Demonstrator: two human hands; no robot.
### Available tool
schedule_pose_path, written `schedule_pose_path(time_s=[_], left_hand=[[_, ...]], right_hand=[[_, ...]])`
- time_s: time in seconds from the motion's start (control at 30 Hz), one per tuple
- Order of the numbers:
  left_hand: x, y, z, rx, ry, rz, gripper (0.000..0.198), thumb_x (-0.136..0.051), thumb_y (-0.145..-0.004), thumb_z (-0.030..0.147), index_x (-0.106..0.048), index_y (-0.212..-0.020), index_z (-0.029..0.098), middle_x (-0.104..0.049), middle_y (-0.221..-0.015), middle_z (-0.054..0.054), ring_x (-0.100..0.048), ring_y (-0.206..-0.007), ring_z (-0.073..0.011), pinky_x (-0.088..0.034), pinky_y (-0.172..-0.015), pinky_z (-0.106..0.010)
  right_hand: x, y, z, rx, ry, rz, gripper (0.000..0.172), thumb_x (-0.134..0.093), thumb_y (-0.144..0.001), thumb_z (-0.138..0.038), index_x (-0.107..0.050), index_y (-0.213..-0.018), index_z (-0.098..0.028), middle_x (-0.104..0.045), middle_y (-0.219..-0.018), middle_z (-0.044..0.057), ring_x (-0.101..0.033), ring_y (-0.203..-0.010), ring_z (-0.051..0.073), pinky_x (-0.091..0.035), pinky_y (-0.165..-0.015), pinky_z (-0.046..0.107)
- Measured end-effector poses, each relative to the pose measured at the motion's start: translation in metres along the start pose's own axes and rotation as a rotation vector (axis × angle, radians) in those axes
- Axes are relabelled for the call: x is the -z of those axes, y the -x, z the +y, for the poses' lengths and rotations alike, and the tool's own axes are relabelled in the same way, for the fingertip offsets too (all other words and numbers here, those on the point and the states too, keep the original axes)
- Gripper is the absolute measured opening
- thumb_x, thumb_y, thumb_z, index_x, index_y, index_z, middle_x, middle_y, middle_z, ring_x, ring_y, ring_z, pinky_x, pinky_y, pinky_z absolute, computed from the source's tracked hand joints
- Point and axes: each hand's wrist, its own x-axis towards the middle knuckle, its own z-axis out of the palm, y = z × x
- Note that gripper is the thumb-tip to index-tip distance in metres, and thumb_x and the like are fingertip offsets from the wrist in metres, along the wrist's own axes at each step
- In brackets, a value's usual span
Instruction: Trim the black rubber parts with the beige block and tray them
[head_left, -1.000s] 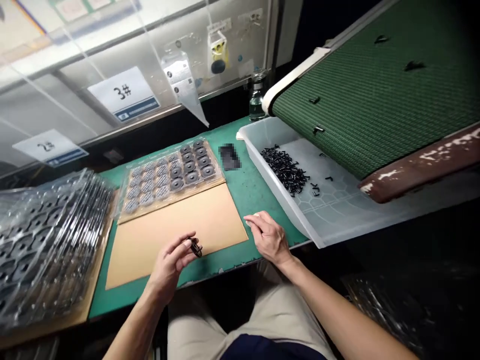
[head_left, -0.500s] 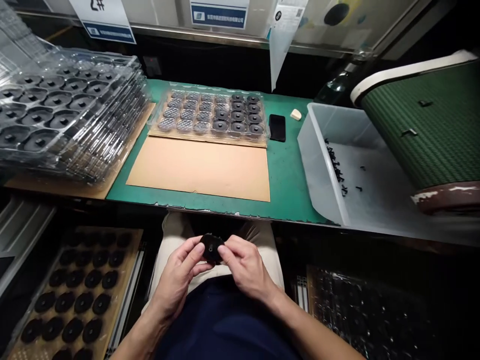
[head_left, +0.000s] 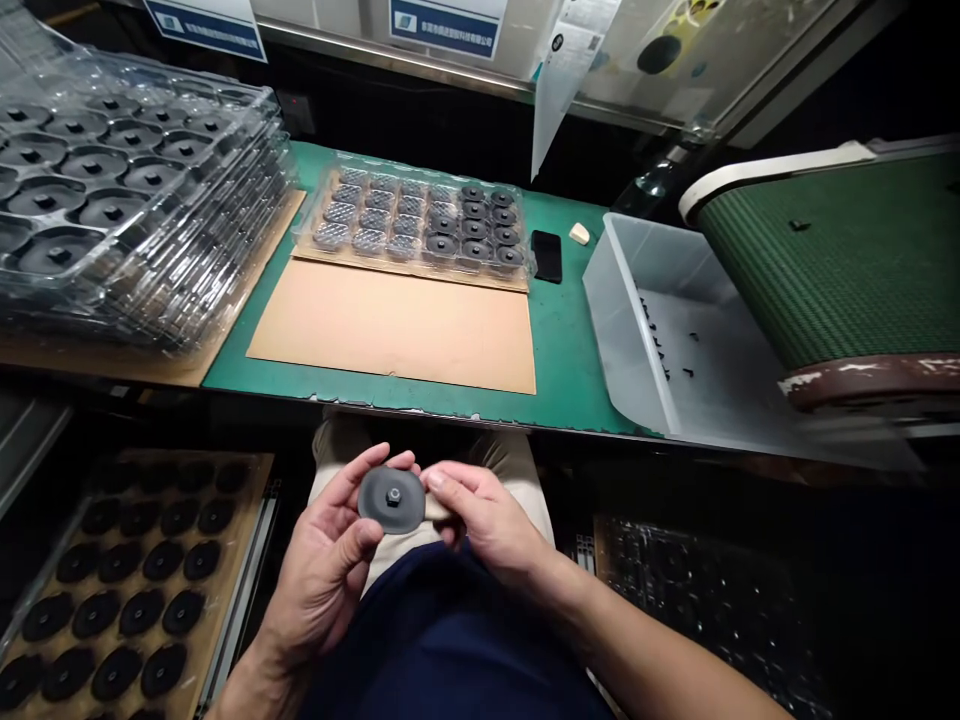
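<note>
Over my lap, my left hand holds a round black plastic disc with a small hub at its centre. The thumb rests at the lower left rim, and the fingers lie behind it. My right hand has thumb and forefinger pinched at the right rim of the same disc. Its other fingers are curled and partly hidden. In front of my hands, on the bench, a clear blister tray carries similar discs in its right-hand pockets; the left pockets show bare patterned plastic.
A brown cardboard sheet lies on the green bench top. Filled clear trays are stacked at left. A phone, a translucent bin with small black parts and a green conveyor belt are at right. A disc-filled tray sits low left.
The disc has turned so its broad face with the hub shows, and it has shifted slightly left. My left fingers have spread more behind it. The camera view has moved a little.
</note>
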Motion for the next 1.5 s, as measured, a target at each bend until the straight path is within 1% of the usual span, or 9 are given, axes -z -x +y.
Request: schedule_pose_path(time_s=[0.17,0.4,0.57,0.73,0.9,1.0,1.13,1.27,1.5], left_hand=[[-0.005,0.003,0.012,-0.054,-0.069,0.063,0.064,-0.094,-0.069,0.040,-0.071,-0.128,0.029,-0.064,-0.146,-0.010,-0.060,-0.135,-0.0329,-0.053,-0.109,-0.032],[-0.021,0.003,0.019,-0.100,-0.169,0.091,0.064,-0.097,-0.062,0.036,-0.076,-0.123,0.032,-0.071,-0.135,-0.007,-0.066,-0.126,-0.0335,-0.057,-0.104,-0.035],[-0.016,0.003,0.013,0.009,-0.106,0.054,0.066,-0.093,-0.070,0.036,-0.072,-0.133,0.034,-0.071,-0.137,-0.006,-0.066,-0.127,-0.0286,-0.054,-0.105,-0.027],[-0.017,0.004,0.006,0.118,-0.108,-0.011,0.059,-0.086,-0.076,0.048,-0.074,-0.131,0.030,-0.070,-0.137,-0.010,-0.069,-0.121,-0.0316,-0.059,-0.099,-0.031],[-0.029,0.002,0.005,0.070,-0.040,0.144,0.053,-0.086,-0.078,0.043,-0.076,-0.128,0.030,-0.078,-0.121,-0.008,-0.075,-0.107,-0.0233,-0.060,-0.093,-0.023],[-0.032,0.001,0.005,0.117,0.015,0.119,0.051,-0.085,-0.079,0.044,-0.076,-0.127,0.029,-0.079,-0.117,-0.008,-0.077,-0.100,-0.0196,-0.059,-0.091,-0.019],[-0.031,0.000,0.002,0.071,-0.003,0.166,0.051,-0.086,-0.079,0.042,-0.076,-0.128,0.029,-0.077,-0.125,-0.006,-0.073,-0.114,-0.0213,-0.057,-0.095,-0.019],[-0.029,-0.002,0.001,0.042,-0.036,0.178,0.055,-0.085,-0.080,0.040,-0.072,-0.133,0.033,-0.075,-0.129,-0.006,-0.066,-0.127,-0.0257,-0.057,-0.098,-0.022],[-0.028,-0.003,0.004,0.073,-0.014,0.131,0.051,-0.083,-0.083,0.038,-0.073,-0.132,0.028,-0.075,-0.130,-0.008,-0.069,-0.123,-0.0248,-0.058,-0.098,-0.022]], right_hand=[[0.008,0.009,-0.026,0.381,0.450,0.245,0.047,-0.060,-0.102,-0.031,-0.050,-0.147,-0.021,-0.067,-0.104,0.004,-0.062,-0.077,0.015,-0.052,-0.070,0.026],[0.005,0.025,-0.053,0.714,0.712,0.100,0.012,-0.056,-0.104,-0.020,-0.067,-0.106,-0.018,-0.066,-0.099,0.005,-0.060,-0.087,0.017,-0.048,-0.080,0.029],[0.014,0.028,-0.061,0.550,0.738,-0.026,0.006,-0.063,-0.099,-0.019,-0.067,-0.094,-0.018,-0.059,-0.082,-0.001,-0.053,-0.069,0.013,-0.042,-0.065,0.026],[0.019,0.021,-0.061,0.812,0.913,0.058,0.020,-0.054,-0.102,-0.015,-0.067,-0.117,-0.019,-0.064,-0.107,0.007,-0.058,-0.093,0.020,-0.047,-0.086,0.034],[0.017,0.023,-0.062,0.666,0.887,0.069,0.017,-0.057,-0.097,-0.016,-0.056,-0.080,-0.019,-0.050,-0.075,-0.001,-0.045,-0.066,0.014,-0.037,-0.064,0.029],[0.017,0.025,-0.061,0.633,0.886,0.055,0.016,-0.056,-0.096,-0.015,-0.055,-0.081,-0.019,-0.050,-0.076,-0.001,-0.044,-0.067,0.014,-0.036,-0.066,0.029],[0.015,0.026,-0.058,0.668,0.903,0.168,0.016,-0.052,-0.098,-0.016,-0.054,-0.082,-0.018,-0.050,-0.079,0.000,-0.045,-0.072,0.015,-0.034,-0.067,0.030],[0.014,0.028,-0.057,0.526,0.793,0.067,0.022,-0.057,-0.097,-0.018,-0.050,-0.076,-0.019,-0.044,-0.070,-0.003,-0.041,-0.063,0.012,-0.030,-0.059,0.029],[0.015,0.025,-0.051,0.702,0.931,0.166,0.011,-0.052,-0.101,-0.018,-0.061,-0.094,-0.018,-0.057,-0.088,0.004,-0.050,-0.079,0.017,-0.039,-0.073,0.031]])
